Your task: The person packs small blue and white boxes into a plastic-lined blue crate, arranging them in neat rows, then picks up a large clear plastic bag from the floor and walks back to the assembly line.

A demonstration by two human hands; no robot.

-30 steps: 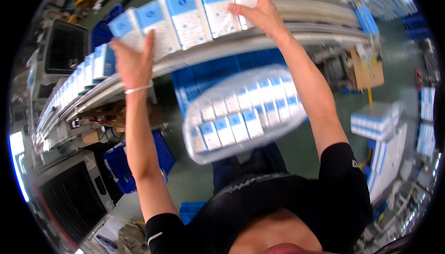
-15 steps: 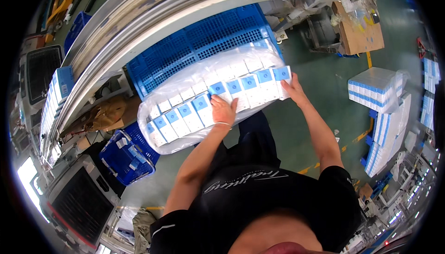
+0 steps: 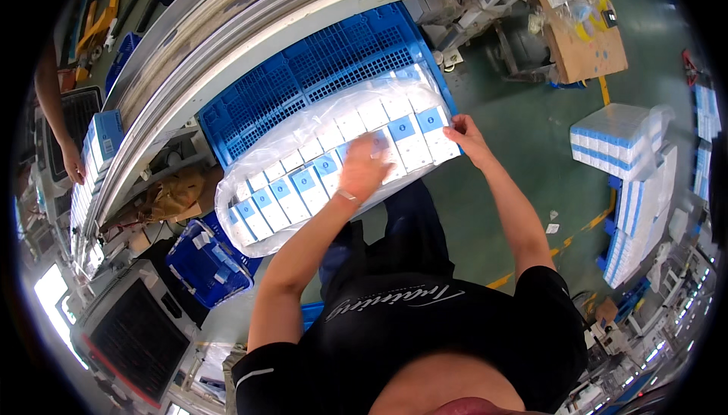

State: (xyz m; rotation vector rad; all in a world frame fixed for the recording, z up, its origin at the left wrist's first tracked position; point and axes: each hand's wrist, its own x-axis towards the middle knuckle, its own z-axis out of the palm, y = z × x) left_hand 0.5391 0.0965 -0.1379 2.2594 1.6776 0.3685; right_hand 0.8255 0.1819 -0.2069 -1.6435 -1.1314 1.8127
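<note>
Rows of small white-and-blue boxes point(image 3: 305, 180) stand side by side inside a clear plastic bag point(image 3: 267, 148), its edge folded down around them. The bag rests over the near part of a blue slatted crate point(image 3: 318, 62). My left hand point(image 3: 365, 166) is over the middle of the front row, its fingers smeared by motion. Whether it grips a box cannot be made out. At the row's right end, my right hand point(image 3: 470, 140) has its thumb and fingers closed on the edge of the end box point(image 3: 434, 128).
A metal rail point(image 3: 227, 55) runs behind the crate; more boxes point(image 3: 106, 138) stand beyond it, beside another person's hand point(image 3: 73, 161). A blue basket point(image 3: 208, 267) with small packs sits at left. Wrapped box stacks point(image 3: 610, 140) and a cardboard box point(image 3: 584, 43) are at right.
The bagged boxes appear slightly left and lower in view. My left hand has lifted into a blur along the row. My right hand remains at the end box. Another person's arm has appeared at far left.
</note>
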